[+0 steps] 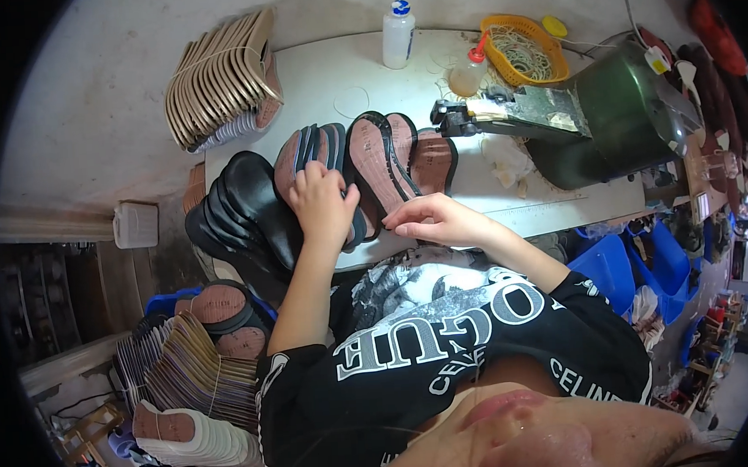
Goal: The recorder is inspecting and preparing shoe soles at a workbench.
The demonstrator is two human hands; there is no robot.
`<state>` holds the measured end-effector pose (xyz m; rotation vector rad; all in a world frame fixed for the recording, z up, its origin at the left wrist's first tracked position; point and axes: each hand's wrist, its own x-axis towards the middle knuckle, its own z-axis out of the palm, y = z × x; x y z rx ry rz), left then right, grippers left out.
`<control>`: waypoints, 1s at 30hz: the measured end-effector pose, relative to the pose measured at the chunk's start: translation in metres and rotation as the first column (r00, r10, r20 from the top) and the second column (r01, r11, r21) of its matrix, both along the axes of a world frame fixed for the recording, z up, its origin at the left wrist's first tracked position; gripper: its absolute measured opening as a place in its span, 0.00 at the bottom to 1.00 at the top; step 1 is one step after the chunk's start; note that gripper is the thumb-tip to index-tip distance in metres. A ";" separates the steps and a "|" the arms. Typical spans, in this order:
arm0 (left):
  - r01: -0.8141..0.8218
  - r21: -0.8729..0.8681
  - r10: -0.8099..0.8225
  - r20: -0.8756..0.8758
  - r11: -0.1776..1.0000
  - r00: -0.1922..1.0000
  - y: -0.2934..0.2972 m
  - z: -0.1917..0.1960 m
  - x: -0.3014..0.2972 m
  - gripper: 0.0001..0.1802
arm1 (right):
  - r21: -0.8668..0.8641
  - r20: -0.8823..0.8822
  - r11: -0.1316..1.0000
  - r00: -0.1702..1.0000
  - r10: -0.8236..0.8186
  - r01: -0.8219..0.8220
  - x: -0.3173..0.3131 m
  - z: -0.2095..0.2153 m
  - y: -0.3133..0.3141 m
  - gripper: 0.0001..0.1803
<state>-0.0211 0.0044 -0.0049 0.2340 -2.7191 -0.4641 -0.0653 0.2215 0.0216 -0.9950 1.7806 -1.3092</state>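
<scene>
Black-edged insoles with brownish-pink faces stand and lean in a row near the front of the white table. My left hand (pixel 322 204) is bent over a stack of these insoles (pixel 289 166), its fingers hooked on top and the thumb on the right side. At the heel of a larger leaning insole (pixel 372 159), my right hand (pixel 437 219) is closed, thumb and forefinger at the edge. More insoles (pixel 438 158) lean just beyond it. Left of my left hand is a pile of glossy black insoles (pixel 258 201), overlapping one another.
A dark green machine (pixel 617 107) with a projecting arm stands at the right. Behind are a white bottle (pixel 398 38), a red-tipped glue bottle (pixel 467 76) and a yellow basket (pixel 496 32) of rubber bands. Tied bundles (pixel 218 81) fill the far left; more stacks (pixel 199 369) lie lower left.
</scene>
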 end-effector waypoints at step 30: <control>0.582 0.291 -0.354 -0.565 0.759 0.745 0.063 0.039 0.036 0.11 | -0.295 0.635 0.915 0.772 -0.027 0.275 -0.001 0.040 0.009 0.29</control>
